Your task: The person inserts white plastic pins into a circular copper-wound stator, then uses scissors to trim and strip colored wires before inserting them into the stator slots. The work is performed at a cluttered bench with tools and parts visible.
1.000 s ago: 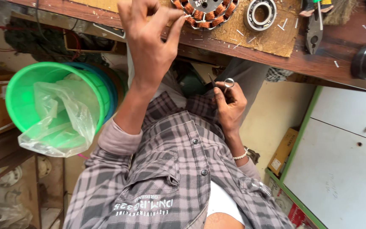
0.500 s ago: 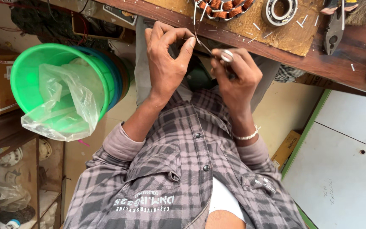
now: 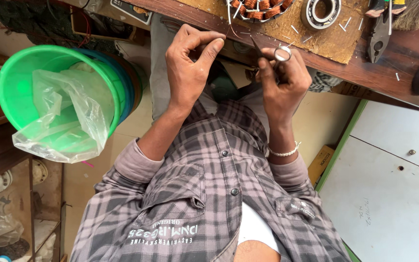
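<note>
A: Start with the big things. Where does everything sit?

B: The wooden workbench [image 3: 413,53] runs across the top, from eleven to three o'clock. A white cabinet [image 3: 394,170] fills four o'clock, and a green tub [image 3: 49,87] with a clear plastic bag [image 3: 69,121] in it sits at nine. On the bench at twelve there's a motor stator [image 3: 258,9] with copper windings. A steel bearing [image 3: 322,12] is just beside it toward one, then a pair of pliers [image 3: 379,34].

A: And the hands?

B: Both are raised just below the bench edge, near twelve. The left hand [image 3: 187,68] has thumb and forefinger pressed together in a pinch. The right hand [image 3: 282,82] is closed around small scissors [image 3: 267,52], one finger through a loop and the blades pointing toward eleven at the left hand.

A: What's in the pinch?

B: Something very thin, wire or an insulation sliver by my guess. It's too fine to make out, and I can't tell if the blades touch it.

A: So which step is this?

B: I'd judge it's trimming a fine piece between the hands, with the cut lined up but not visibly made. The next move calls for holding the piece taut and steady, then closing the blades close to the fingertips without nicking them.
</note>
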